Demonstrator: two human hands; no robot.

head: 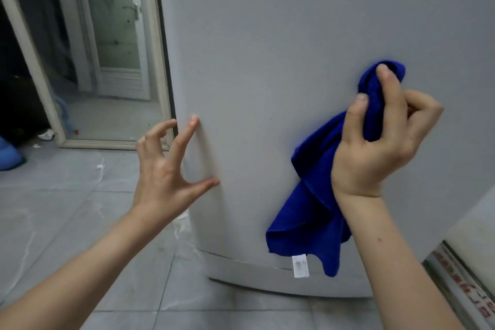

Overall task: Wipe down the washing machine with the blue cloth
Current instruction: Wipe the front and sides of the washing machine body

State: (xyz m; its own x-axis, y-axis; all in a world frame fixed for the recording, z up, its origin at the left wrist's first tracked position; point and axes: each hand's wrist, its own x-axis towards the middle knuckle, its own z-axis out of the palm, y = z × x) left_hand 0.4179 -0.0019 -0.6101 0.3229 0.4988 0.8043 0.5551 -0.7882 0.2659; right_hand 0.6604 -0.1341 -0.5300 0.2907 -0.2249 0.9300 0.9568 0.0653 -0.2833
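I am in a room with a grey tiled floor [80, 222]. On the far left there is a pale door frame [32, 61], and through it I can see a white door [117, 35] in the next room. A soft blue thing [8, 155] lies on the floor at the left edge.

Right in front of me is the washing machine [267, 61]. Its big grey side fills most of what I see.

My right hand [375, 147] is up on the right. My fingers and thumb are curled tight around the blue cloth [308, 209]. The bunched top of the cloth sits against the side of the machine. The rest of the cloth hangs down beside my wrist, and a small white tag [300, 265] dangles from its bottom edge.

My left hand [166, 169] holds nothing. Its fingers are spread wide and a bit bent. The tips of my thumb and first finger seem to touch the machine near its left edge.

At the near right there is a pale thing with red marks [466, 284]. It is too blurry for me to tell what it is.
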